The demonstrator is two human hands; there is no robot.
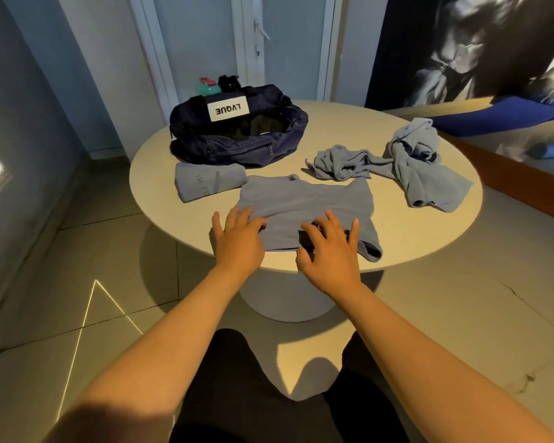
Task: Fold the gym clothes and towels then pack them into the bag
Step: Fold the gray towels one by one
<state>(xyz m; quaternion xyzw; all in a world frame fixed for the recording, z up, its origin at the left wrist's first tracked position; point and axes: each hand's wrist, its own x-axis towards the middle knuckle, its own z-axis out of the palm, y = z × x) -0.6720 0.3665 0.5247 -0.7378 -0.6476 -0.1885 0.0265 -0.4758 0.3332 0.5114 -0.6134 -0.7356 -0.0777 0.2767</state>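
Both hands are down on the blue garment [304, 203], which lies flat at the near edge of the round bench [397, 225]. The left hand [239, 241] is spread wide, fingers straight, pressing the cloth's left corner and gripping nothing. The right hand [331, 254] rests on the hem beside it, fingers splayed and slightly bent, tips on the fabric. Just beyond the left hand sits a folded blue piece [208, 182], and past that the navy bag [237, 135], unzipped and gaping. Beyond the right hand lie two crumpled blue pieces, one [339, 163] closer, one [419, 161] farther right.
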